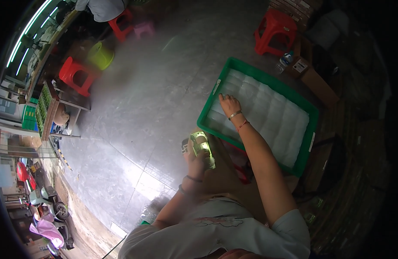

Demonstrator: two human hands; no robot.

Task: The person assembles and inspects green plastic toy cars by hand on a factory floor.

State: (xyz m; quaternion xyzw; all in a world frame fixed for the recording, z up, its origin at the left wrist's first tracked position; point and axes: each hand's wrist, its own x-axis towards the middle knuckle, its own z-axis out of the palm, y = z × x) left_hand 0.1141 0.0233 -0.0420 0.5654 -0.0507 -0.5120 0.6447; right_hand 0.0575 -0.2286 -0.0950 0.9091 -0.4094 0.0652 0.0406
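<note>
My left hand (195, 163) is closed round a yellow-green, frame-like plastic part (202, 144) with openings in it. A small dark piece with pale square marks (184, 146) shows at the left side of that hand; whether it is a separate thing I cannot tell. My right hand (230, 105) reaches over the left side of a green tray (268, 74). Its fingers are curled together against the white, translucent wrapped packs (263, 116) that lie in rows there. What the fingertips pinch, if anything, is hidden.
Brown cardboard (227, 172) lies beneath my arms, beside the tray. A red stool (275, 31), a water bottle (284, 61) and an open carton (309, 71) stand beyond the tray. At far left are a red stool (76, 77), a yellow-green bucket (101, 56) and a workbench (47, 108).
</note>
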